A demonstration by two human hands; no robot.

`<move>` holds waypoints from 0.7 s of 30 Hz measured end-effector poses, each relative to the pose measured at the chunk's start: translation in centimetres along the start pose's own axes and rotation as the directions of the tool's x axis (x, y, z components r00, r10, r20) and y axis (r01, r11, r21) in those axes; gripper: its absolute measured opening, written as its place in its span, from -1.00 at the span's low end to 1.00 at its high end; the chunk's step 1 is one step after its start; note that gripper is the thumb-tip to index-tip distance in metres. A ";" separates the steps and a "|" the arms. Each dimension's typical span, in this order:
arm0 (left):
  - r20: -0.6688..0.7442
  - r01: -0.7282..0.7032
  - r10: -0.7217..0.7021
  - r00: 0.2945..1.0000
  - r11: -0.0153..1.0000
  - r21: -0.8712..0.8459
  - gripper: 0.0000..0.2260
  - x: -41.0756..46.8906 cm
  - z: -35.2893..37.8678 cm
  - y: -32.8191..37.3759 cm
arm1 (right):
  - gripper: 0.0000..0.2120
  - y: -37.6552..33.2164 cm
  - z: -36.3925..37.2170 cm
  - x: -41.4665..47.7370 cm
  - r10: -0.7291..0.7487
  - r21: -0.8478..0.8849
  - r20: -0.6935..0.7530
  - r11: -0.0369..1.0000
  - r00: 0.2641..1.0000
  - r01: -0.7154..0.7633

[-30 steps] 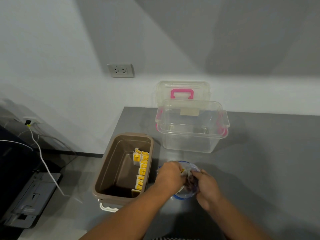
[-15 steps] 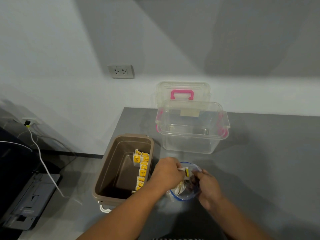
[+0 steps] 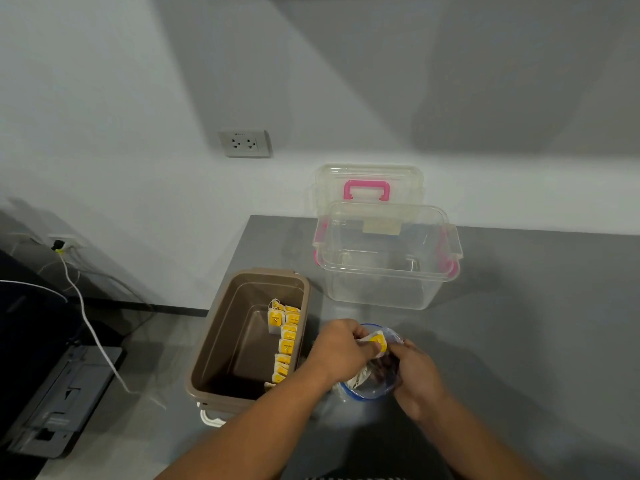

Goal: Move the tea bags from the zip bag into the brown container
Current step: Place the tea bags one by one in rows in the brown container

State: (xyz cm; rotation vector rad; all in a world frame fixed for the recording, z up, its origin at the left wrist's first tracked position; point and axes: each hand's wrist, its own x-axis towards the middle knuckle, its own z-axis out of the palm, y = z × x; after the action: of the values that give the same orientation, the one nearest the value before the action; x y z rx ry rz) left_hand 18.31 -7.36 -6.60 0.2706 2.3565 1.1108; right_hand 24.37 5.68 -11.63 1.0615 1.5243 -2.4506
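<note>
Task partly complete: tea bags (image 3: 284, 342) line the brown container's (image 3: 221, 341) right wall. Right of the container, the left hand (image 3: 341, 348) pinches a yellow-tagged tea bag (image 3: 377, 341). The right hand (image 3: 417, 379) grips the zip bag (image 3: 369, 391), which holds more.

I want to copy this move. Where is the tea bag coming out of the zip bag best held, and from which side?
Pinch the tea bag at its top end, by the yellow tag, coming from above and the left. That end sticks out of the zip bag, whose mouth faces up while the right hand holds it. The left hand pinches it there.
</note>
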 end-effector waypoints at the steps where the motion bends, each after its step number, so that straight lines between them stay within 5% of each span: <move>1: -0.029 -0.009 0.009 1.000 1.000 0.011 -0.83 0.0 0.0 0.0 | -0.79 0.0 0.0 -0.1 0.000 0.005 0.000 1.000 1.000 0.000; 7: 0.011 -0.102 0.103 0.995 0.993 -0.054 -0.66 -0.3 -1.8 0.4 | -0.80 -0.1 0.2 -0.1 0.008 0.011 -0.028 1.000 1.000 -0.008; 11: 0.005 -0.252 0.253 0.967 0.963 -0.095 -0.80 -1.0 -5.6 1.5 | -0.81 -0.2 0.5 0.2 0.041 0.008 -0.039 0.999 0.998 -0.041; 16: -0.118 -0.225 0.201 0.972 0.942 -0.248 -0.92 -2.6 -10.7 1.7 | -0.85 -0.2 0.6 0.0 0.058 -0.014 -0.038 0.998 0.998 -0.059; 21: -0.294 -0.223 0.173 0.940 0.964 -0.145 -0.94 -2.5 -14.0 -1.1 | -0.86 -0.4 0.8 -0.2 0.060 -0.059 -0.065 0.996 0.996 -0.064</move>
State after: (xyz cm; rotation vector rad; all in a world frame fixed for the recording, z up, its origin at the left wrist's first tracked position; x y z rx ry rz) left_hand 13.00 -18.28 0.90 0.3114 2.4932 1.5355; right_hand 23.96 5.14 -11.02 1.1670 1.5480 -2.3363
